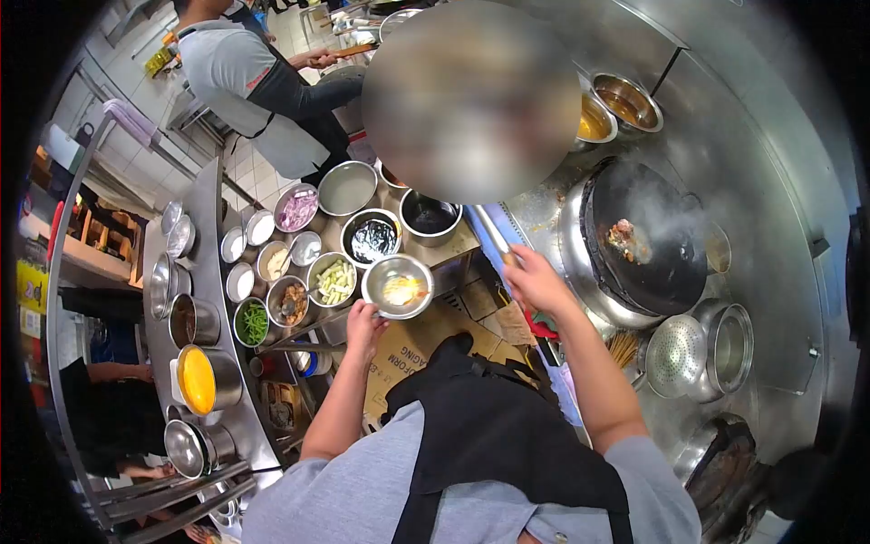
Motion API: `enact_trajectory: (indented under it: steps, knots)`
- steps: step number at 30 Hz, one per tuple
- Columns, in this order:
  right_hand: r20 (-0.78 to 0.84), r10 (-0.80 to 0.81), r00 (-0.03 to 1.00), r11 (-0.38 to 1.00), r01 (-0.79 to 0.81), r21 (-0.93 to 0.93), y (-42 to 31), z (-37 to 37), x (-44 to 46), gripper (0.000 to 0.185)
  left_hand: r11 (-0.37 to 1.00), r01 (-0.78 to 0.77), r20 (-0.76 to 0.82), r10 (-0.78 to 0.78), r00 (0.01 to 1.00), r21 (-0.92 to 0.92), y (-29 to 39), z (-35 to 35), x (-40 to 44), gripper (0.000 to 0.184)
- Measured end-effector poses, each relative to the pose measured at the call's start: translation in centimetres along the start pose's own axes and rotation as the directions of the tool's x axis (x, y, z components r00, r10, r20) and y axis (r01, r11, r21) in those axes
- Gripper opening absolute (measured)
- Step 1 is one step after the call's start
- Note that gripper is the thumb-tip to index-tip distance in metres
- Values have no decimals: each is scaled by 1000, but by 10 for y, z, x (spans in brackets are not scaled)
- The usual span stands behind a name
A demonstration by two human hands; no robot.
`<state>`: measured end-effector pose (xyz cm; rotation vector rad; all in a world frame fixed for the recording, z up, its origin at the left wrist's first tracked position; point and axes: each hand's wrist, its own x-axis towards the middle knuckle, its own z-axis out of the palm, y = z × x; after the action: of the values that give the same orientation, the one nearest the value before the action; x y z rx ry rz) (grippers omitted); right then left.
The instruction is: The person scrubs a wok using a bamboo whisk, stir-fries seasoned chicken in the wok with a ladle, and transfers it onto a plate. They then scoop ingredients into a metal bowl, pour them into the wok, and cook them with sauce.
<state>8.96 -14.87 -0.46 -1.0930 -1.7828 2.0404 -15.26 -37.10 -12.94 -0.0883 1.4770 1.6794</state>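
My left hand (364, 328) is closed on the near rim of a small metal bowl (391, 264). Inside it lies some pale white and yellow food (401, 290), too small to name. The bowl is held over the near edge of a row of ingredient containers. My right hand (541, 283) grips a long metal utensil handle (493, 234), which slants up and away; its far end is hidden behind a blurred patch. To the right of that hand, a black wok (660, 263) sits on the stove, steaming, with a little browned food (625, 238) in it.
Diced cucumber-like pieces (335, 283), chopped greens (254, 322) and dark sauce (374, 238) stand in metal containers. A metal strainer (676, 356) rests by the stove. Yellow liquid fills a pot (197, 379) on the left shelf. Another person (263, 91) works at the upper left.
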Motion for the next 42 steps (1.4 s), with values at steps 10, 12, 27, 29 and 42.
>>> enact_trajectory:
  steps: [10,12,27,29,42]
  knots:
    - [-27,-266,964,626,151,-765,17,48,109,30,951,-304,-164,291,942,-59,44,-19,18,12]
    - [-10,109,994,928,-105,-357,-8,50,96,14,946,-324,-182,314,932,-24,59,-9,38,14]
    - [-213,-20,977,950,85,302,-31,-1,-113,23,897,-146,521,-104,847,416,142,250,219,20]
    - [-474,-294,830,955,234,-182,-4,-3,-132,23,957,-123,769,-130,626,262,118,307,262,18]
    - [-929,-196,312,980,48,-191,31,18,-291,30,505,-720,876,-203,437,476,-48,556,86,8]
